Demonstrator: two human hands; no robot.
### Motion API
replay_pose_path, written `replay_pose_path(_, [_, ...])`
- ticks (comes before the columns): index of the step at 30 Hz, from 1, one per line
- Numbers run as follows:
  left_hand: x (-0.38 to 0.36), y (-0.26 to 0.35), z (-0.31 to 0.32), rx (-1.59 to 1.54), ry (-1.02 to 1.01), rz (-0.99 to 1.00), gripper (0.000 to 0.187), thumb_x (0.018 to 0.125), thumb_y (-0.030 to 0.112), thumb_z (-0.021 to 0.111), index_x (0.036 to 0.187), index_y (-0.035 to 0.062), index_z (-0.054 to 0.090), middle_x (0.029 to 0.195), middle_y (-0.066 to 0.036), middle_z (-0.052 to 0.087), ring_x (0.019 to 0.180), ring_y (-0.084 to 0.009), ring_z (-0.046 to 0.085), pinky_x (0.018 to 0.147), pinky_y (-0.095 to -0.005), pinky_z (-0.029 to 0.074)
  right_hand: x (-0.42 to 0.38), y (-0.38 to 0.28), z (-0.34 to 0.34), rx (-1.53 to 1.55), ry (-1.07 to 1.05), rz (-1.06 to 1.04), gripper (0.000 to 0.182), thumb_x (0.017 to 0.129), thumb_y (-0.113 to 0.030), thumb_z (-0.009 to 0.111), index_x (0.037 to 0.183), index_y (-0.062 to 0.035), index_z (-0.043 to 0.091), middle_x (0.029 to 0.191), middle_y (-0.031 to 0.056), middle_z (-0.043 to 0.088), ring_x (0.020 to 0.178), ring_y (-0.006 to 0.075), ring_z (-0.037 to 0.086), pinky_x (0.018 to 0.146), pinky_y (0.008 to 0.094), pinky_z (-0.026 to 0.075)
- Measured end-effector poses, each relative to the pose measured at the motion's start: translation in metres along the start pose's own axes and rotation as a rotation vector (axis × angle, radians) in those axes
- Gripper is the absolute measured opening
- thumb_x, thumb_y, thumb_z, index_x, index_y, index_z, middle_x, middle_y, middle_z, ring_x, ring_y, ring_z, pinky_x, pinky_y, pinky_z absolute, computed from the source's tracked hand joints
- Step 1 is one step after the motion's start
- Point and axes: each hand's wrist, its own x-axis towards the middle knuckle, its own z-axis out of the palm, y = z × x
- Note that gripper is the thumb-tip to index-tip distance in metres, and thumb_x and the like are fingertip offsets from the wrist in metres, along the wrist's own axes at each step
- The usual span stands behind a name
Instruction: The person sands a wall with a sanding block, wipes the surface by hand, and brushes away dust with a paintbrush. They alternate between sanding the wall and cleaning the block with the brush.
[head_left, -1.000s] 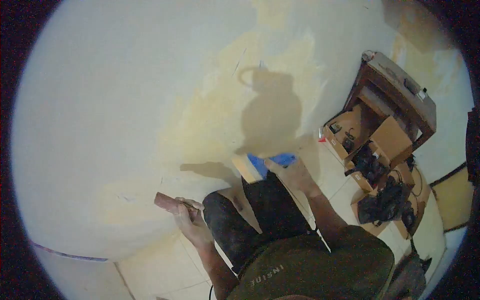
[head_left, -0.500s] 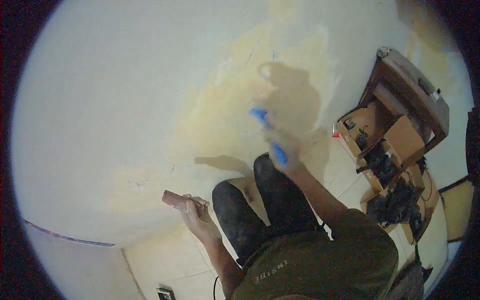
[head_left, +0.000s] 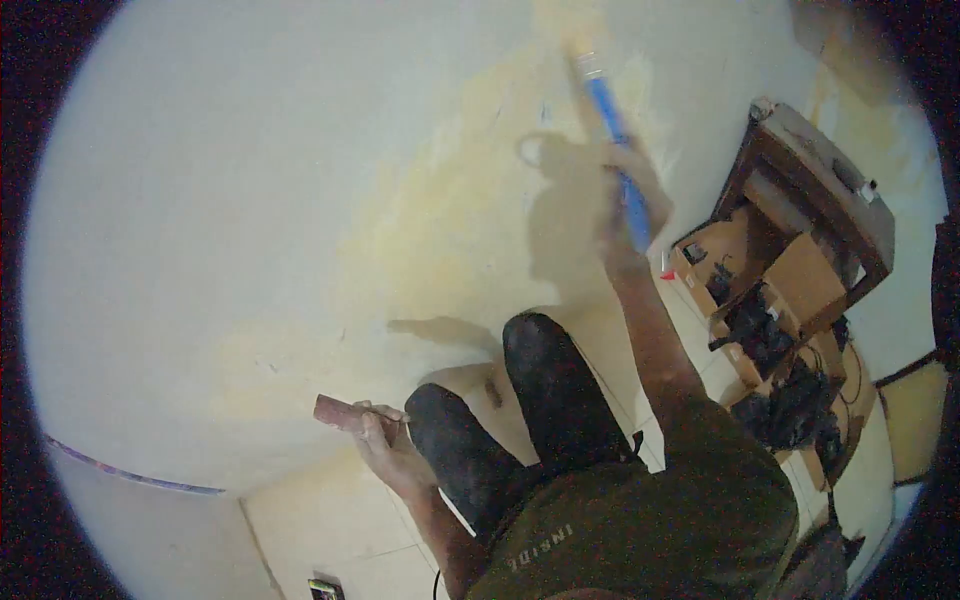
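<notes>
My right hand [head_left: 635, 190] is closed around the blue handle of a paintbrush [head_left: 603, 98], raised in front of the wall [head_left: 250, 180]. The brush's metal collar and bristle end point up, over a yellowish patch, and look slightly blurred. Lower on the left, my left hand [head_left: 385, 445] grips a flat reddish-brown block [head_left: 340, 412] by one end, beside my left knee. Fingers wrap over the block's near end, and its far end sticks out toward the wall. Shadows of the arm and brush fall across the patch.
On the right stands a wooden cabinet [head_left: 830, 165] with open cardboard boxes [head_left: 808, 285] of dark gear and cables [head_left: 800, 400] in front. My bent knees [head_left: 545, 370] are close to the wall. A small dark item [head_left: 325, 588] lies on the tiled floor [head_left: 340, 515].
My right hand has swung up and to the right with the paintbrush. My left hand, still holding the block, has shifted slightly down and left.
</notes>
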Motion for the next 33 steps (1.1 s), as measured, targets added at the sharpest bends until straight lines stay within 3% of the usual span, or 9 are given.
replay_pose_path(5, [0.052, 0.019, -0.004, 0.147, -0.011, 0.311, 0.028, 0.107, 0.026, 0.056, 0.122, 0.0029, 0.052, 0.098, -0.006, 0.056, 0.094, -0.0155, 0.052, 0.086, -0.0333, 0.044, -0.046, -0.002, 0.012, -0.585, -0.491, -0.280, 0.022, 0.096, -0.011, 0.062, 0.115, -0.0105, 0.072, 0.128, 0.0121, 0.071, 0.101, 0.0310, 0.070, 0.089, 0.0379, 0.056])
replay_pose_path(10, [0.127, 0.093, 0.048, 0.270, 0.005, 0.763, 0.030, 0.107, 0.030, 0.058, 0.119, 0.0025, 0.057, 0.110, -0.009, 0.060, 0.105, -0.0207, 0.057, 0.095, -0.0400, 0.046, -0.086, 0.001, 0.021, -0.342, -1.017, 0.196, 0.024, 0.094, -0.010, 0.067, 0.118, -0.0131, 0.070, 0.138, 0.0156, 0.066, 0.127, 0.0346, 0.061, 0.106, 0.0441, 0.049])
replay_pose_path(13, [0.154, 0.123, 0.082, 0.270, 0.012, 0.903, 0.030, 0.105, 0.026, 0.058, 0.122, 0.0006, 0.056, 0.119, -0.013, 0.066, 0.109, -0.0215, 0.060, 0.094, -0.0380, 0.047, -0.042, 0.033, 0.005, -0.354, -0.824, -0.036, 0.024, 0.093, -0.014, 0.067, 0.117, -0.0134, 0.072, 0.136, 0.0171, 0.066, 0.119, 0.0393, 0.065, 0.103, 0.0462, 0.053])
replay_pose_path(14, [0.163, 0.126, 0.091, 0.250, 0.027, 0.930, 0.030, 0.105, 0.024, 0.059, 0.123, 0.0002, 0.056, 0.121, -0.015, 0.067, 0.110, -0.0216, 0.061, 0.094, -0.0371, 0.047, -0.013, -0.002, 0.001, -0.373, -0.712, 0.306, 0.025, 0.093, -0.014, 0.068, 0.118, -0.0128, 0.073, 0.130, 0.0164, 0.068, 0.115, 0.0371, 0.068, 0.099, 0.0440, 0.055])
replay_pose_path(17, [0.212, 0.122, 0.096, 0.273, -0.099, 1.220, 0.040, 0.098, 0.012, 0.064, 0.133, -0.0005, 0.049, 0.125, -0.016, 0.068, 0.113, -0.0208, 0.061, 0.092, -0.0359, 0.048, 0.067, -0.017, -0.002, -0.405, -0.304, -0.519, 0.027, 0.093, -0.013, 0.068, 0.120, -0.0126, 0.073, 0.112, 0.0115, 0.075, 0.099, 0.0269, 0.074, 0.083, 0.0378, 0.059])
replay_pose_path(19, [0.233, 0.101, 0.107, 0.122, -0.209, 1.159, 0.045, 0.096, 0.010, 0.064, 0.136, 0.0003, 0.047, 0.129, -0.016, 0.066, 0.114, -0.0214, 0.061, 0.096, -0.0385, 0.051, 0.091, -0.035, -0.007, -0.594, -0.246, -0.580, 0.028, 0.093, -0.014, 0.068, 0.120, -0.0133, 0.072, 0.126, 0.0126, 0.071, 0.107, 0.0280, 0.072, 0.085, 0.0386, 0.059])
replay_pose_path(24, [0.269, 0.045, 0.110, 0.467, -0.053, 1.208, 0.034, 0.093, 0.008, 0.061, 0.124, 0.0008, 0.049, 0.131, -0.018, 0.059, 0.118, -0.0293, 0.060, 0.103, -0.0444, 0.051, 0.064, -0.005, 0.006, -0.747, -0.547, -0.716, 0.033, 0.092, -0.015, 0.065, 0.124, -0.0132, 0.069, 0.154, 0.0140, 0.054, 0.129, 0.0357, 0.062, 0.095, 0.0436, 0.058])
replay_pose_path(28, [0.257, 0.047, 0.120, 0.465, 0.011, 1.331, 0.020, 0.091, 0.013, 0.062, 0.099, -0.0006, 0.051, 0.136, -0.026, 0.057, 0.131, -0.0426, 0.054, 0.111, -0.0493, 0.040, -0.072, 0.030, -0.001, -0.660, -0.979, -0.279, 0.036, 0.093, -0.016, 0.062, 0.129, -0.0158, 0.068, 0.153, 0.0123, 0.055, 0.138, 0.0331, 0.056, 0.107, 0.0465, 0.053])
replay_pose_path(33, [0.255, 0.053, 0.122, 0.587, 0.052, 1.360, 0.027, 0.093, 0.014, 0.063, 0.112, -0.0034, 0.055, 0.148, -0.027, 0.053, 0.137, -0.0431, 0.051, 0.113, -0.0545, 0.040, -0.072, 0.042, 0.004, -0.628, -1.148, -0.095, 0.039, 0.094, -0.018, 0.066, 0.132, -0.0157, 0.068, 0.145, 0.0130, 0.061, 0.134, 0.0316, 0.058, 0.105, 0.0431, 0.053])
